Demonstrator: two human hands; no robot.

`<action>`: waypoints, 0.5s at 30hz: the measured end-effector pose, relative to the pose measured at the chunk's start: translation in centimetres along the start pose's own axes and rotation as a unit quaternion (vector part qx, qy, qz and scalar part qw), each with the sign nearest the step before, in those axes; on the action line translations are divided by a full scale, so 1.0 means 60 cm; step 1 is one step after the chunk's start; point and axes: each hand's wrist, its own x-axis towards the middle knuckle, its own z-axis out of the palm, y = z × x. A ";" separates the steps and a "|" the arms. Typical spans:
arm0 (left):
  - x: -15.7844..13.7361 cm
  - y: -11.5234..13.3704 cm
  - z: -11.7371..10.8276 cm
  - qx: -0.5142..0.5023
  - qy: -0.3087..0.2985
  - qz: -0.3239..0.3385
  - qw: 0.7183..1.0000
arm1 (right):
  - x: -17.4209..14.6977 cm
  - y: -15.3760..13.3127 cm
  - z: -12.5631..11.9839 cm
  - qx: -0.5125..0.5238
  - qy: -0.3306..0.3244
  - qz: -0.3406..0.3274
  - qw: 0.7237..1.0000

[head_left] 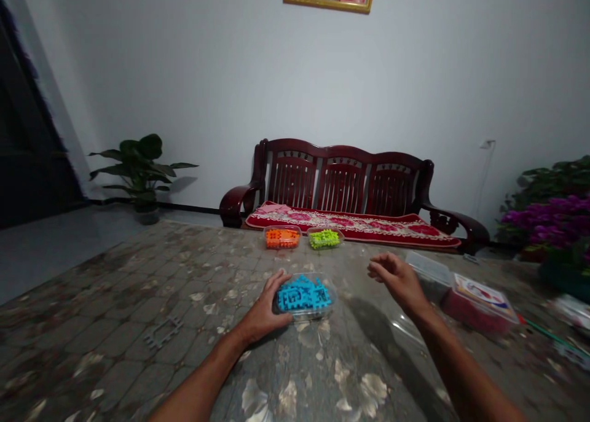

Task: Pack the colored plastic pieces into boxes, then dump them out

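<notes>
My left hand (268, 309) is wrapped around the left side of a clear plastic container (332, 299) on the table. Bright blue interlocking plastic pieces (304, 293) fill it, heaped up to the rim. Off to the right, my right hand (391, 273) hovers above the table with its fingers curled together. What they hold, if anything, I cannot make out. A clear lid-like piece (408, 328) lies beneath my right forearm, partly hidden. Behind the blue pieces stand two similar containers, one with orange pieces (281, 238) and one with lime-green pieces (324, 239).
A grey rectangular frame piece (163, 332) lies on the patterned tablecloth (115, 324) at left. At right are a translucent box (428, 273), a red-filled box with a printed lid (480, 305) and purple flowers (550, 225). A wooden bench (343, 179) stands beyond the table.
</notes>
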 end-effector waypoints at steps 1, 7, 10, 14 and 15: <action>-0.001 0.000 0.001 -0.008 0.006 -0.001 1.000 | -0.008 -0.003 0.016 -0.020 0.017 -0.041 0.999; -0.007 0.004 0.006 -0.073 0.019 -0.010 0.997 | -0.075 0.007 0.133 -0.167 -0.067 -0.259 0.949; -0.010 0.002 0.007 -0.085 0.023 -0.003 0.996 | -0.094 0.020 0.178 -0.210 -0.119 -0.306 0.921; -0.007 -0.007 0.010 -0.050 0.039 0.018 0.998 | -0.106 0.026 0.206 -0.218 -0.126 -0.318 0.914; -0.005 -0.008 0.011 -0.030 0.044 0.024 0.998 | -0.107 0.024 0.208 -0.215 -0.129 -0.320 0.913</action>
